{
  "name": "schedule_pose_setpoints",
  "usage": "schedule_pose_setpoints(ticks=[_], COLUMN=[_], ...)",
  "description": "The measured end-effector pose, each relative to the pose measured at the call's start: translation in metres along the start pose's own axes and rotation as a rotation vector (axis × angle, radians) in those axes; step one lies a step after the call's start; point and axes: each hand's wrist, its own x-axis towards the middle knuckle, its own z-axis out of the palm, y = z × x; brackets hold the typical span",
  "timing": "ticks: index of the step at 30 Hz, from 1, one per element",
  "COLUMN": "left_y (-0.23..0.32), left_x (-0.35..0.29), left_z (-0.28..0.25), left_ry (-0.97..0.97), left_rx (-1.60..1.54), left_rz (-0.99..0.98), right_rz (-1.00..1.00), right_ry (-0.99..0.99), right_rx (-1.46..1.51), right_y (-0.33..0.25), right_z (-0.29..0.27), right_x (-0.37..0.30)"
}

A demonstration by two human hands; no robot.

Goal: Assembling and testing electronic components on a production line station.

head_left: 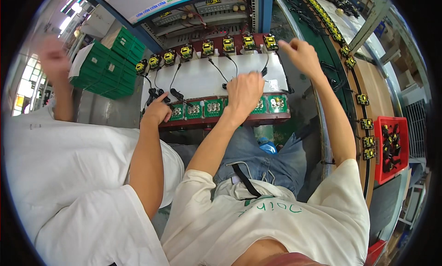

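Note:
My left hand (246, 91) is closed over the front of the white panel (198, 77), its fingers curled downward; what they hold is hidden. Just beyond its knuckles lies a black cable plug (264, 71). My right hand (301, 56) hovers beside the rightmost yellow-and-black circuit board (270, 42), thumb stretched toward it, nothing visible in the fingers. Several such boards stand in a row along the fixture's dark red back edge, with black cables hanging from some. Green boards with round metal contacts (213, 108) line the front edge.
At left a co-worker's hand (157, 110) touches the black cable bundle (154, 95); their other hand (54, 58) is blurred. Green crates (108, 68) stand behind. A screen (184, 1) hangs above the fixture. On the right, a conveyor carries circuit boards (367, 123) past a red bin (378, 151).

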Motion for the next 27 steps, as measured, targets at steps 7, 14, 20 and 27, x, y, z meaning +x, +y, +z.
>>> schedule_pose_setpoints(ticks=[7,14,20,27], left_y=[-0.036,-0.139,-0.140,-0.141], left_x=[0.064,0.102,0.121,0.132], left_z=[-0.055,-0.012,0.012,0.014], left_ry=[0.097,0.069,0.057,0.103], left_rx=[0.045,-0.265,-0.945,-0.700], left_rz=[-0.305,-0.581,-0.786,-0.479], right_rz=[0.365,0.257,0.208,0.401], right_ry=[-0.454,-0.352,-0.233,-0.404], right_rx=[0.721,0.915,0.557,1.012], right_y=[0.040,-0.042,-0.013,-0.041], right_z=[0.045,0.029,0.085,0.081], right_x=[0.076,0.062,0.076,0.076])
